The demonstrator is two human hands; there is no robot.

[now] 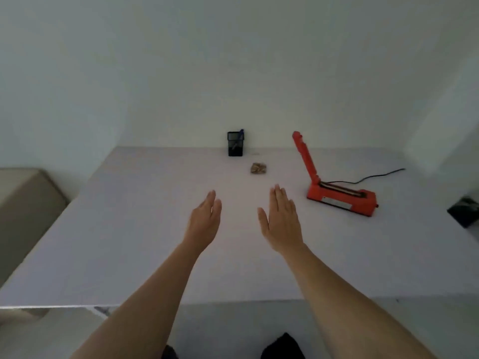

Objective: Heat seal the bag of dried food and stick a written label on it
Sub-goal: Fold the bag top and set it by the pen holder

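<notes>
Both forearms reach out over a pale white table (pixel 129 229), the left hand (pixel 204 224) and right hand (pixel 281 224) flat-fingered, holding nothing. Near the far edge stands a black mesh pen holder (pixel 235 144) with a blue pen (pixel 241 134); just beside it lies a small clear bag of brown dried food (pixel 258 168). Toward the right edge sits an orange-red heat sealer (pixel 339 195), its arm raised, its black cord (pixel 375 176) trailing behind.

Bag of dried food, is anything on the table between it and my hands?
Nothing visible: only tabletop lies between the bag and the left hand or right hand. The heat sealer sits off right.
</notes>
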